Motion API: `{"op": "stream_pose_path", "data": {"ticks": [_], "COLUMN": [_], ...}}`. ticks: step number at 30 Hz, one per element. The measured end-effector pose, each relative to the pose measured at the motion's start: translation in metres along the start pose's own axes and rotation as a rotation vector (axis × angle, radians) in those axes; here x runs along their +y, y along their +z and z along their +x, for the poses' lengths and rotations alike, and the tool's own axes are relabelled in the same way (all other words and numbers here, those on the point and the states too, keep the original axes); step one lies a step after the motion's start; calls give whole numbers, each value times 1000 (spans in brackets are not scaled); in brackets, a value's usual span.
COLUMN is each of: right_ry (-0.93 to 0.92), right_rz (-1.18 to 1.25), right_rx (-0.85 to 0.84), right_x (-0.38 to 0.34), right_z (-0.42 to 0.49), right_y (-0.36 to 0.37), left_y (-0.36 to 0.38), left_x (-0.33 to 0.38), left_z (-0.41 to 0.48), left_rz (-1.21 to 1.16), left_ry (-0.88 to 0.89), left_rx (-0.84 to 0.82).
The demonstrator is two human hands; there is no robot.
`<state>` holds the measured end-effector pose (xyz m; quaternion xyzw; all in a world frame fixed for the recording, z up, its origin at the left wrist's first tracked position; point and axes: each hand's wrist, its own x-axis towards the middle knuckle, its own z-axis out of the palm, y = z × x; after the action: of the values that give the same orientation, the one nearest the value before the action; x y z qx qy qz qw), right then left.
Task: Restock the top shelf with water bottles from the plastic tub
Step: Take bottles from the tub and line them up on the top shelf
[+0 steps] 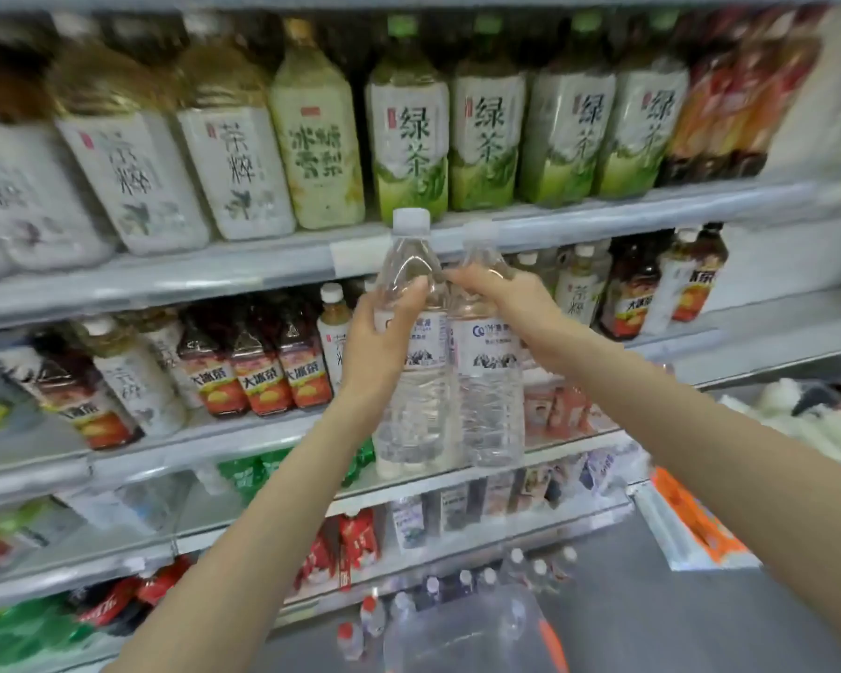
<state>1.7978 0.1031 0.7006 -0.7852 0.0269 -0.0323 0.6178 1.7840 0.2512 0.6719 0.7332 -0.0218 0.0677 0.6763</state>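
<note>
Gripping one water bottle point(410, 410) in the left hand point(382, 335), a second bottle point(490, 400) in the right hand point(513, 303), upright side by side before shelves of tea point(214, 276). Neither shelved yet; seemingly plenty left, judging by the stocked plastic tub point(462, 633) below.

Top shelf point(603, 213) – green tea bottles point(486, 138) upright

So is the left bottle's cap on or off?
On: a white cap tops the left water bottle, held by the left hand.
</note>
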Motion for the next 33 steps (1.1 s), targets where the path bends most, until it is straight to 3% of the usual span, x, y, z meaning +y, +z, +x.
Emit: {"op": "stream_pose_path", "data": {"ticks": [8,19,33], "right_ry": [-130,-297,-398], "right_rz": [-4,47,93], "right_rx": [53,66,29], "right_x": [-94,-170,-187], "right_z": [-13,-15,-1], "right_y": [-10,-53,-185], "left_y": [-25,-20,101], "left_x": [96,183,229], "left_z": [-6,-2,1], "left_rz": [-16,-41,-164], "left_ry": [142,251,240], "left_rx": [-8,127,201]}}
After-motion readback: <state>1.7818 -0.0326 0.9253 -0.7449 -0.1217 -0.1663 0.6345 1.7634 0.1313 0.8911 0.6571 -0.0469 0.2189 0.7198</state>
